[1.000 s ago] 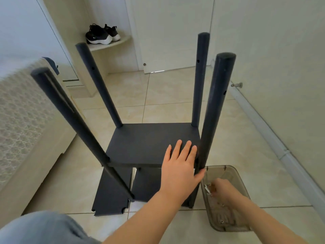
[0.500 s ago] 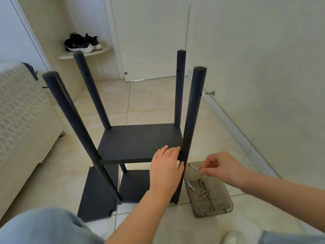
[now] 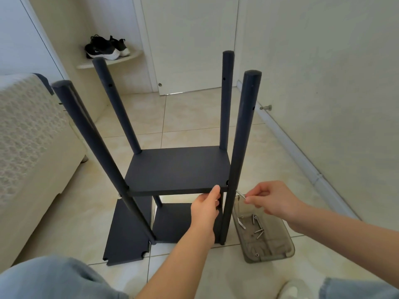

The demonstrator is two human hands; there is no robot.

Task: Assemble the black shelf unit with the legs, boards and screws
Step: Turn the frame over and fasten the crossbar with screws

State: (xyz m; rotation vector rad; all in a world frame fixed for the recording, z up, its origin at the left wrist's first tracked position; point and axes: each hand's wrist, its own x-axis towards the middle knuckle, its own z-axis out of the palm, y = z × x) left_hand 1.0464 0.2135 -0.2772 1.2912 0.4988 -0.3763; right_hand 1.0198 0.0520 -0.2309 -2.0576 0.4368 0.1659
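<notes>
Head view looked down on the black shelf unit [image 3: 172,160] standing on glossy beige floor tiles [image 3: 194,117], its four round matt legs splaying upward past a flat rectangular middle board [image 3: 183,180]. The left hand [image 3: 205,209] held that board's front edge just beside the near right leg [image 3: 239,147], thumb on top and fingers curled beneath, its grip clamped on the board. The right hand [image 3: 269,199], just right of the same leg, pinched a slim silver screw [image 3: 240,194] between thumb and fingertips, its grip closed on it; whether the screw touched the leg could not be told. Below that hand a smoky translucent plastic tray [image 3: 280,253] with rounded corners sat on the tiles, holding loose metal screws [image 3: 258,230]. A lower board [image 3: 170,221] sat low between the legs, and a spare board [image 3: 127,238] with notched corners lay flat on the floor to the left. A cream, lace-textured bed [image 3: 26,130] stood at the left edge, and black sneakers [image 3: 103,49] rested on a curved corner shelf [image 3: 129,59].
</notes>
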